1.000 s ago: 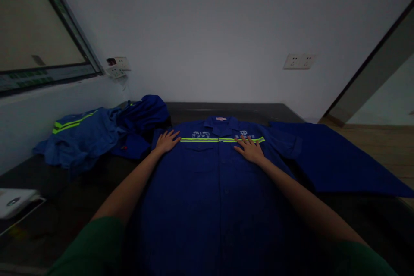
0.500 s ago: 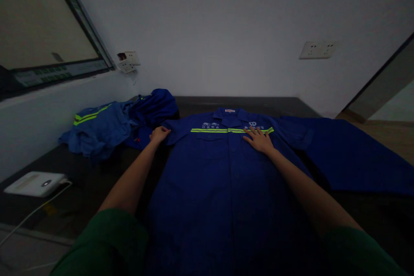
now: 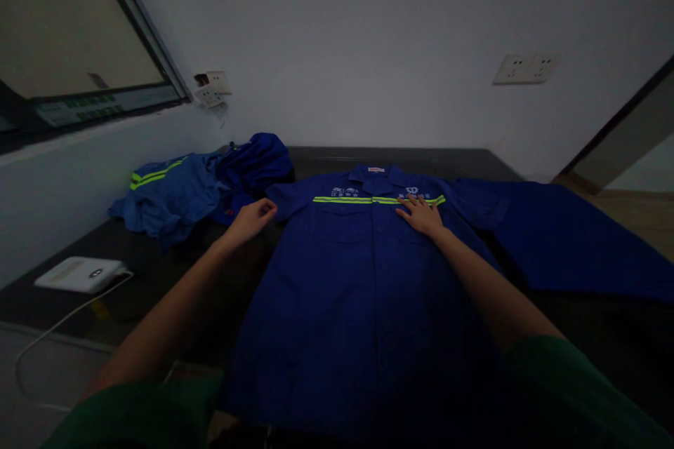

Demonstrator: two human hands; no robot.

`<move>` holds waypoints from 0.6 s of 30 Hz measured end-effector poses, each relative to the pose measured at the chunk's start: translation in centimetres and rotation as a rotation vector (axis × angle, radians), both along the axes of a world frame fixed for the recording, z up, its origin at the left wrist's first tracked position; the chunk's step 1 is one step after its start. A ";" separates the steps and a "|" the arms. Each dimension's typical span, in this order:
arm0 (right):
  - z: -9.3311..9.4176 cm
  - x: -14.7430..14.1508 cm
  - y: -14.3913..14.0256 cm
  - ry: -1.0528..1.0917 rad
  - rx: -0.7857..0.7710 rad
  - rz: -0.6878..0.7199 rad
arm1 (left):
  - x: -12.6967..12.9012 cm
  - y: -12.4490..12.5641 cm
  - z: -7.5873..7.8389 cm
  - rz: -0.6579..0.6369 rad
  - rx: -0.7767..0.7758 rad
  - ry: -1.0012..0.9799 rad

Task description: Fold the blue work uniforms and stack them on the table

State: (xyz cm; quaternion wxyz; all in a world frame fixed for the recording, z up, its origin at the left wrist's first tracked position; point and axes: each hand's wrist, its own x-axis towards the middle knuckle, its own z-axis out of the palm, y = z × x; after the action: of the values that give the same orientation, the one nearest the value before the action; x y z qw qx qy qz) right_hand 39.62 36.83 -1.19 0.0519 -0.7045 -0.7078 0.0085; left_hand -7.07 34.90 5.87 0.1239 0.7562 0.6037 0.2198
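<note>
A dark blue short-sleeved work shirt (image 3: 337, 280) lies spread front up, its collar toward the wall. A yellow-green reflective stripe (image 3: 342, 200) and white printing cross its chest. My right hand (image 3: 421, 214) rests flat on the chest at the stripe, fingers spread. At the edge of the left-side sleeve (image 3: 287, 200) is my left hand (image 3: 251, 219), its thumb and fingers curled together. Whether the sleeve hem is between those fingertips cannot be made out.
Crumpled blue garments (image 3: 179, 193) lie at the back left, one with a reflective stripe. A white device (image 3: 78, 273) with a cable sits on the dark table (image 3: 390, 154) at left. Another blue garment (image 3: 569, 238) extends to the right. The wall carries sockets (image 3: 526, 69).
My left hand has come slightly nearer and looks lifted at the sleeve edge. My right hand stays flat on the chest. The camera view has shifted a little.
</note>
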 end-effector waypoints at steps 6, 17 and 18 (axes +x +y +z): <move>1.8 -1.9 -4.7 0.086 0.101 0.103 | 4.9 -11.7 -1.4 -0.457 -0.035 0.143; 5.4 7.5 -33.5 0.517 0.048 -0.229 | 0.5 -21.9 -3.6 -0.052 0.012 0.036; 4.9 8.1 -36.1 0.574 0.011 -0.367 | -0.6 -23.6 -3.7 0.080 -0.065 0.006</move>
State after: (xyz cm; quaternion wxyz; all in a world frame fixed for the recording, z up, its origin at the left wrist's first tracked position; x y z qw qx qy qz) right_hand 47.73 0.69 3.69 0.2536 -0.7886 -0.5259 0.1931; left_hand -7.72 11.33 2.17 0.1376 0.7278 0.6406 0.2024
